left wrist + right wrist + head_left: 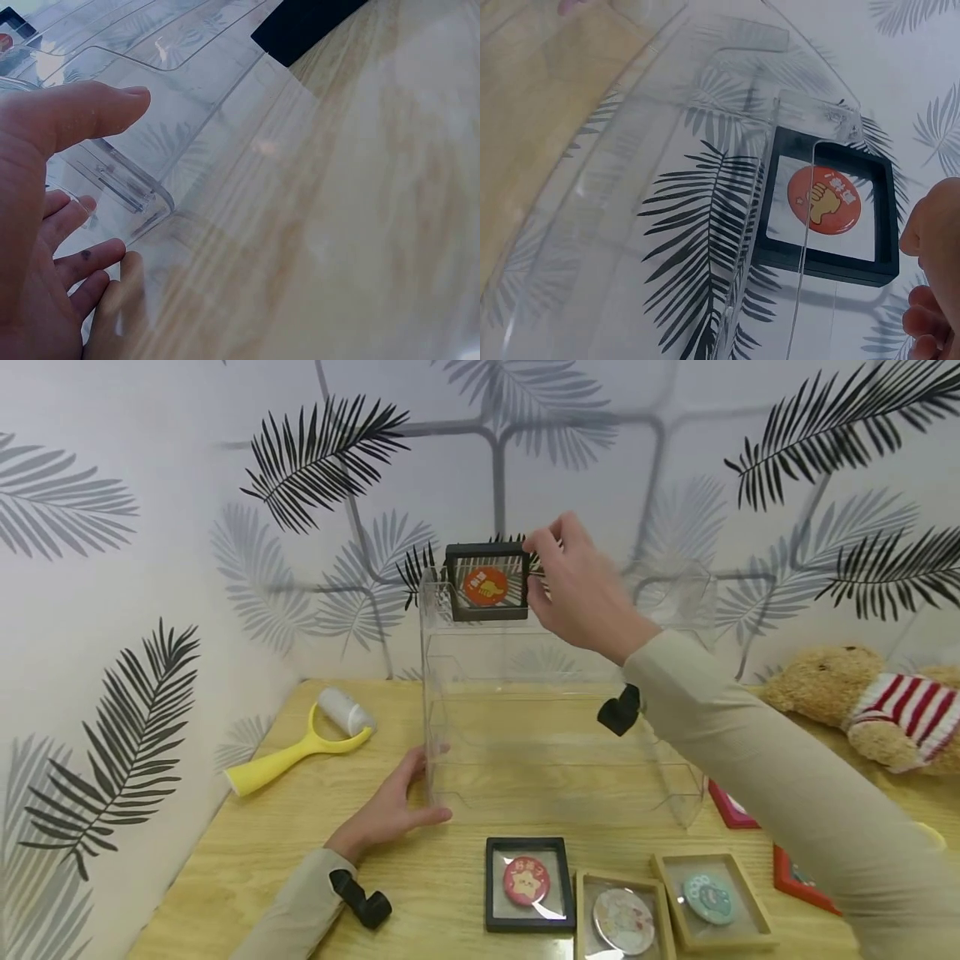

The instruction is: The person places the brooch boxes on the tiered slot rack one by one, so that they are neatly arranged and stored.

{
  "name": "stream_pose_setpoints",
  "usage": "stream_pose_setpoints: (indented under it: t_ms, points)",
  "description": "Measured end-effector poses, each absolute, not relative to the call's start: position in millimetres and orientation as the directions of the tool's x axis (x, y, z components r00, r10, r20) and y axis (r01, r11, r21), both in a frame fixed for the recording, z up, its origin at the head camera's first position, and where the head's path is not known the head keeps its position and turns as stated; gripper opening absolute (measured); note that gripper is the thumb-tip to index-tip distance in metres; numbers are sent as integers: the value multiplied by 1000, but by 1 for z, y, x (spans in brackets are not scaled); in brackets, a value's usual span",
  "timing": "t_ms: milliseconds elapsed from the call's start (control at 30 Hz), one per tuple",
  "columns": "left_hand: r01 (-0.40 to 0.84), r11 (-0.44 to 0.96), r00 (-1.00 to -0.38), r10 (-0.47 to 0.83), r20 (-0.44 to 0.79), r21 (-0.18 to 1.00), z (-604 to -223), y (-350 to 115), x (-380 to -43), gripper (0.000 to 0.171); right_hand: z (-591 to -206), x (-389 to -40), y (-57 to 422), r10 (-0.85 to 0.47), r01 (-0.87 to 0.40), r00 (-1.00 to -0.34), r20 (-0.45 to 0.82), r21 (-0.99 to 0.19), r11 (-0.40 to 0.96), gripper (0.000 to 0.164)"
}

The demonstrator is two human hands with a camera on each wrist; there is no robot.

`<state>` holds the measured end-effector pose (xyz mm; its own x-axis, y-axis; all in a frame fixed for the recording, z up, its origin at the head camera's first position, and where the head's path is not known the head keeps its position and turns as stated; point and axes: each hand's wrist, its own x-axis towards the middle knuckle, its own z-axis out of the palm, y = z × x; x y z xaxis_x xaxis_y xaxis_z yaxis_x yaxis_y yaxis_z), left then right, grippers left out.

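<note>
A clear acrylic tiered rack (540,777) stands on the wooden table. At the left end of its top tier is a black display frame (487,615) holding a round red badge (824,200) with a yellow thumbs-up hand. My right hand (581,585) pinches the frame's right side, fingertips at its upper corner and edge. Low down, my left hand (390,810) rests against the rack's left side with thumb stretched out in front. Its fingers (97,259) lie along the clear side wall in the left wrist view.
Before the rack lie a black frame (529,927) with a red badge and two tan frames, one with a white badge (624,921), one with a teal badge (707,898). A yellow-handled lint roller (277,768) lies left, a teddy bear (885,735) right. Behind is a leaf-patterned wall.
</note>
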<state>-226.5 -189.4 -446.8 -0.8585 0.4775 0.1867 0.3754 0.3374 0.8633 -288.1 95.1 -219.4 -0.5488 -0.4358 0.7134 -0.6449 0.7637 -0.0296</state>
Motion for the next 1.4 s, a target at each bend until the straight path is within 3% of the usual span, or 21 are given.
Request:
stream_pose_setpoints:
  t_ms: [133, 233, 467, 833, 1000, 1233, 1400]
  points:
    - [365, 332, -858, 483, 176, 870, -446, -186, -229, 84, -232, -267, 112, -511, -710, -427, 746, 72, 700, 21]
    - [357, 338, -857, 489, 161, 871, -446, -187, -230, 84, -243, -248, 123, -543, -741, -411, 732, 78, 667, 19]
    - [366, 342, -859, 482, 173, 865, -444, -191, -229, 83, -277, -212, 138, -560, -760, -487, 670, -8, 650, 15]
    - [345, 373, -873, 464, 149, 861, -445, -190, -230, 84, -340, -176, 145, -594, -819, -538, 599, -202, 538, 22]
    - [337, 361, -870, 473, 140, 870, -445, -189, -228, 82, -370, -164, 148, -666, -808, -589, 458, -305, 504, 25]
    - [333, 342, -868, 475, 144, 879, -445, -189, -227, 81, -395, -150, 152, -710, -690, -685, 164, -459, 560, 61]
    - [338, 330, -863, 482, 151, 881, -446, -189, -227, 80, -408, -146, 150, -734, -654, -672, 96, -543, 528, 88]
